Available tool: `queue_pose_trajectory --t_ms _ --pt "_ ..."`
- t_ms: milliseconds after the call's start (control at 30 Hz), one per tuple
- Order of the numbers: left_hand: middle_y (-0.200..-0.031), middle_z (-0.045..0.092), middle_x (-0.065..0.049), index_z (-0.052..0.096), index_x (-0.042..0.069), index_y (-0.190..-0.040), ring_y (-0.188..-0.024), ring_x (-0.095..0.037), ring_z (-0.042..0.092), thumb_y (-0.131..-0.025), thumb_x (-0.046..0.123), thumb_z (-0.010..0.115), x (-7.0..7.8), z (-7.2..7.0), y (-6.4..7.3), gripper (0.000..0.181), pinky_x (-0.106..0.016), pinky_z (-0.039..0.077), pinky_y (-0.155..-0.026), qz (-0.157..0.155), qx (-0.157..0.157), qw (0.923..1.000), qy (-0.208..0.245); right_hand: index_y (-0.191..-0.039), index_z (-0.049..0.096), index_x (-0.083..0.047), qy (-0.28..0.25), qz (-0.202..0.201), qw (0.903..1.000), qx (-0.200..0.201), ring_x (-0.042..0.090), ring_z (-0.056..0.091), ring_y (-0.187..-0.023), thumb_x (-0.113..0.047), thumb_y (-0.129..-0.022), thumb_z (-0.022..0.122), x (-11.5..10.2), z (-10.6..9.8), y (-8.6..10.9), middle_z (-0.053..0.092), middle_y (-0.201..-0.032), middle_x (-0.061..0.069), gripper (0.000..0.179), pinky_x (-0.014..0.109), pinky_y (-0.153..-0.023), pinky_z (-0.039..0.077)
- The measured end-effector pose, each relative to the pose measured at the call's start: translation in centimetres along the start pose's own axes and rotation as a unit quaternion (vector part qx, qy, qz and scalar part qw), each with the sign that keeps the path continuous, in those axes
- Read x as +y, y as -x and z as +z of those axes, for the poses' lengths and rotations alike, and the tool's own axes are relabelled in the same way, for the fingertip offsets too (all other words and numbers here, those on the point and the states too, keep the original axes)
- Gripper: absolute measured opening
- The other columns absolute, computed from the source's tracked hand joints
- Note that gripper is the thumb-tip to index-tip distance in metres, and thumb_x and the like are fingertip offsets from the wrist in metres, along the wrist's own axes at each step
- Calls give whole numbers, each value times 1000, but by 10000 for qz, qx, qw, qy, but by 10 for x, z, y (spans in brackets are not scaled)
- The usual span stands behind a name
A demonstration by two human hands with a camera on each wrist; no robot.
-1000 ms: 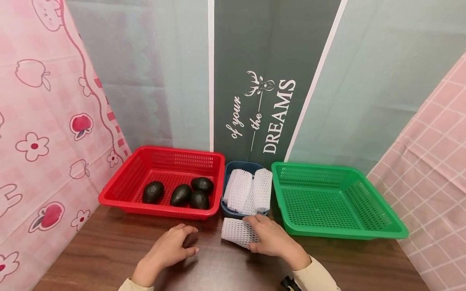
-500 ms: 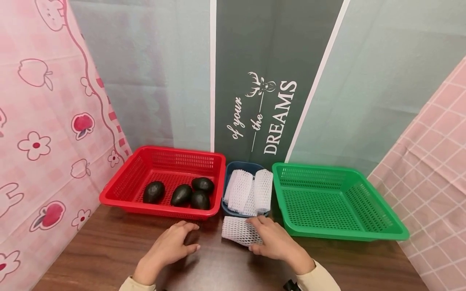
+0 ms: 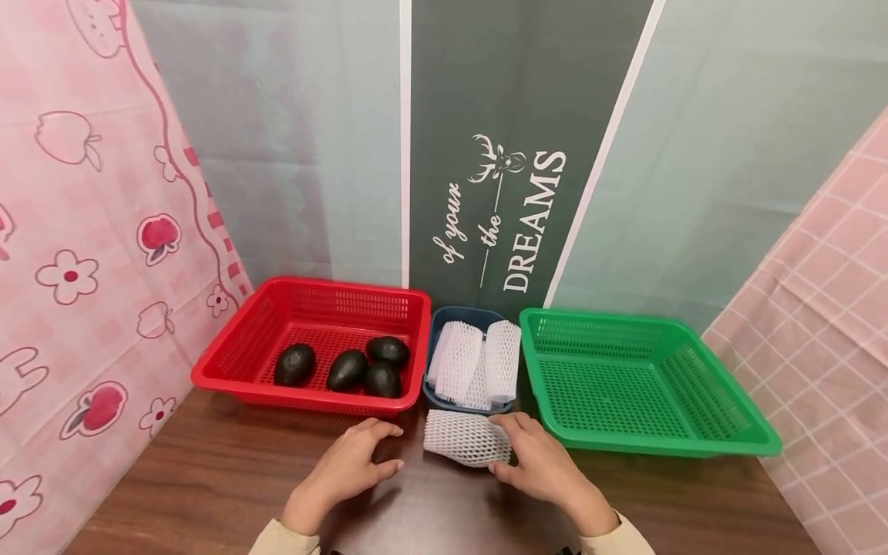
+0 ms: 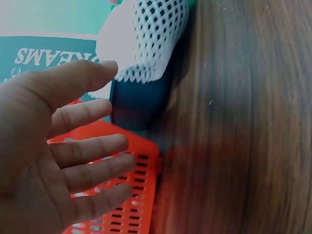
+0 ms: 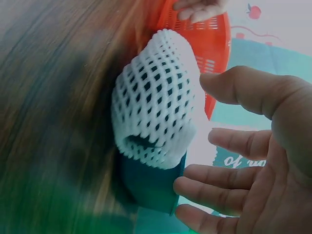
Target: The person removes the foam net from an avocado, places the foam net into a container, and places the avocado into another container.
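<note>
A white foam net sleeve [image 3: 466,438] lies on the table just in front of the small blue basket [image 3: 471,312]. The sleeve looks rounded and stretched towards its right end, and dark shows through its mesh; I cannot tell what is inside. My right hand [image 3: 544,466] is at that end, thumb and fingers spread apart beside it. In the right wrist view the sleeve's open end [image 5: 141,142] faces the camera. To the left, my left hand [image 3: 350,466] hovers over the table with relaxed fingers, holding nothing. Several more foam sleeves [image 3: 459,362] fill the blue basket.
On the left stands a red basket [image 3: 312,399] with several dark avocados [image 3: 348,371] in it. A green basket [image 3: 659,445] is on the right. Patterned cloths hang behind and on both sides of the wooden table [image 3: 187,478].
My right hand has drawn slightly right along the foam sleeve, and more of the sleeve's right end shows. My left hand has shifted a little to the right.
</note>
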State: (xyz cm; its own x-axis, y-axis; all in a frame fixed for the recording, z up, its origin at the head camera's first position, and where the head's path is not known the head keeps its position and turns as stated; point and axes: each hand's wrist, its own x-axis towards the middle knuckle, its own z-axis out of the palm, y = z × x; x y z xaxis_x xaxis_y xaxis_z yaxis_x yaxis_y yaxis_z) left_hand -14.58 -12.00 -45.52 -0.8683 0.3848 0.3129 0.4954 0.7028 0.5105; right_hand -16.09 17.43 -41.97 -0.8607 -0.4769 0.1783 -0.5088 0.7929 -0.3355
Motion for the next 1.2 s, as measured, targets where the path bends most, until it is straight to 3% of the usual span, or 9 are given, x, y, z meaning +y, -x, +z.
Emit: queue_pose_trajectory --t_ms 200,467,667,900,1033,1200 --pt "-100 61 -4 64 4 -106 -93 -20 58 -77 21 74 0 10 -8 35 -36 46 -81 177 -130 9992 335 -118 56 -6 5 62 10000 -9 28 54 -98 -22 -72 78 7 1 0 54 -109 11 54 44 -74 47" --pt "-97 62 -5 64 3 -103 -90 -22 59 -77 14 74 3 20 -19 30 -37 47 -79 280 172 9979 560 -120 54 -5 -239 293 9993 -56 24 56 -95 -21 -71 79 15 0 -4 54 -108 9 57 42 -77 46" --pt "-95 63 -9 64 0 -102 -84 -20 60 -80 3 65 6 34 -25 22 -33 49 -74 325 318 9959 779 -122 52 -1 -456 308 9982 -240 28 55 -99 -15 -74 76 20 4 -2 54 -109 12 55 45 -80 45" --pt "-90 65 -9 60 -3 -108 -81 -19 62 -78 -7 59 6 43 -31 30 -34 50 -73 253 643 9956 629 -126 48 1 -559 121 9979 -291 31 54 -103 -13 -76 74 23 10 -2 53 -114 16 58 47 -83 44" --pt "-92 66 -10 65 -2 -101 -86 -23 62 -79 -9 58 6 43 -35 24 -36 49 -75 250 637 9966 457 -128 46 2 -645 87 9973 -329 32 52 -106 -12 -77 73 23 12 -2 52 -117 18 60 48 -84 43" --pt "-91 67 -5 69 2 -94 -86 -19 63 -80 -5 62 6 43 -37 17 -34 49 -75 304 614 9955 658 -126 47 5 -697 40 9971 -289 34 51 -109 -8 -77 72 24 13 -3 52 -120 20 57 48 -87 42"
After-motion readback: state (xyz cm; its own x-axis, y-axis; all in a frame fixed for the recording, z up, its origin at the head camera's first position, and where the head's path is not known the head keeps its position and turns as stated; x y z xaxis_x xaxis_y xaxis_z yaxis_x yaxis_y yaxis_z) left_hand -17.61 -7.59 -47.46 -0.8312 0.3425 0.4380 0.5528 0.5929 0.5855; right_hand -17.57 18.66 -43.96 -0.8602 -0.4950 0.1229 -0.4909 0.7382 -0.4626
